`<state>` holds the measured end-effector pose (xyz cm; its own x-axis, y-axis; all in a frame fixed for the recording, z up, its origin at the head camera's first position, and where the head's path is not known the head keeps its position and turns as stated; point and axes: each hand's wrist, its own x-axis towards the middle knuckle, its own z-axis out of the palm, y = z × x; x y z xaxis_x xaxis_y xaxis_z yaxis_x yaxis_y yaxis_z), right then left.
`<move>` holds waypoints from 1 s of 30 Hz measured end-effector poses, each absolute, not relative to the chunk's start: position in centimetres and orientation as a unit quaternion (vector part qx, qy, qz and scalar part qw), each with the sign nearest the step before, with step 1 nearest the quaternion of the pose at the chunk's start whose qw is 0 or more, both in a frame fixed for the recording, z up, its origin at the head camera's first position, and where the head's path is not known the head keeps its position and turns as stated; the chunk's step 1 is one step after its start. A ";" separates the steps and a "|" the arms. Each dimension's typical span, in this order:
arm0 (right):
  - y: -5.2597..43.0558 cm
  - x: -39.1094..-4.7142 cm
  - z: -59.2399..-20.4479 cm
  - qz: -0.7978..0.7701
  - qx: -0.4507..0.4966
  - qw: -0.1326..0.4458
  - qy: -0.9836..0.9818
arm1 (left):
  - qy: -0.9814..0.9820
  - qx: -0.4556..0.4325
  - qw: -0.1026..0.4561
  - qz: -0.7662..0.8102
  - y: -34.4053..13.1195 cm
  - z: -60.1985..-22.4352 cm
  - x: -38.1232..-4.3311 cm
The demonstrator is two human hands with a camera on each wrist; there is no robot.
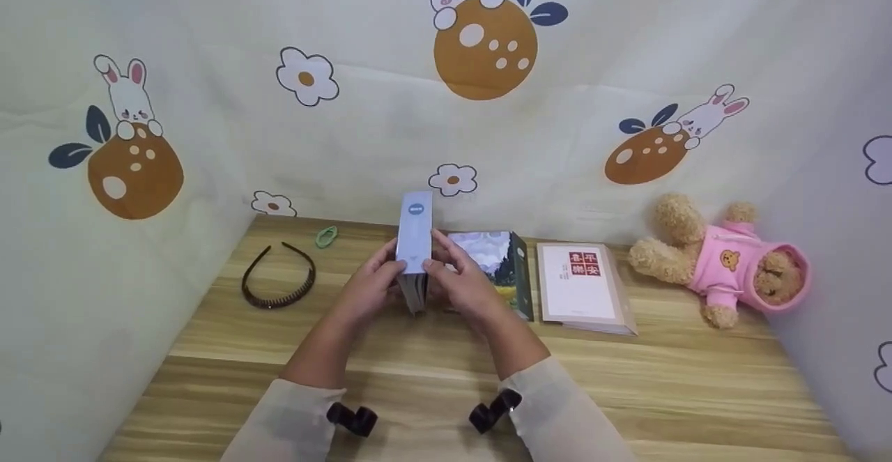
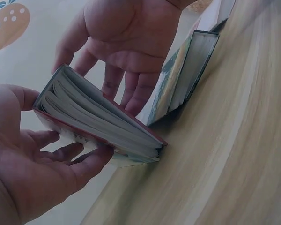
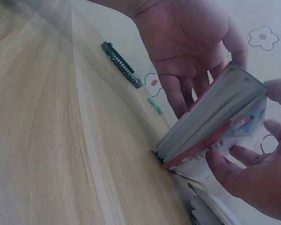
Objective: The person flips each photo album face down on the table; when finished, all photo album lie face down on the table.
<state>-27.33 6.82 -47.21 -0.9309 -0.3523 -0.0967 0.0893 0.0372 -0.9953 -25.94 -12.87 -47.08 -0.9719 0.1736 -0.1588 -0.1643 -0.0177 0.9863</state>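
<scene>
A thick hardcover book (image 1: 415, 235) with a light blue spine stands on edge, spine up, its lower edge at the tabletop. My left hand (image 1: 368, 286) grips its left cover, while my right hand (image 1: 468, 282) holds the right cover. Both thumbs lie near the spine's close end. In the left wrist view, bunched pages show between the covers of the book (image 2: 96, 112). Red and blue printing marks one cover of the book (image 3: 225, 126) in the right wrist view. Just right of my right hand lies a book with a painted landscape cover (image 1: 498, 260), partly hidden by that hand.
A tan book with a white panel and red characters (image 1: 577, 291) lies farther right. Beyond it is a teddy bear in a pink hoodie (image 1: 732, 267). On the left are a dark toothed headband (image 1: 279, 302) and a green hair tie (image 1: 326, 237). Printed fabric (image 1: 376, 134) surrounds the wooden table (image 1: 432, 378).
</scene>
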 end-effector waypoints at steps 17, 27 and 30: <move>7.1 -28.0 -47.5 -0.711 -0.087 0.063 0.695 | 0.665 -0.051 0.159 0.728 -13.9 -48.5 -26.9; 6.8 -28.2 -48.2 -0.669 -0.037 0.099 0.736 | 0.724 -0.125 0.098 0.671 -17.1 -48.1 -27.7; 6.8 -28.1 -48.6 -0.650 -0.042 0.116 0.750 | 0.777 -0.128 0.060 0.613 -17.9 -47.9 -27.7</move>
<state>-28.09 6.76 -48.57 -0.9698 -0.2129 -0.1190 0.0874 0.1523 -0.9845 -27.68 -17.90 -47.90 -0.9598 -0.1251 -0.2512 -0.2734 0.2144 0.9377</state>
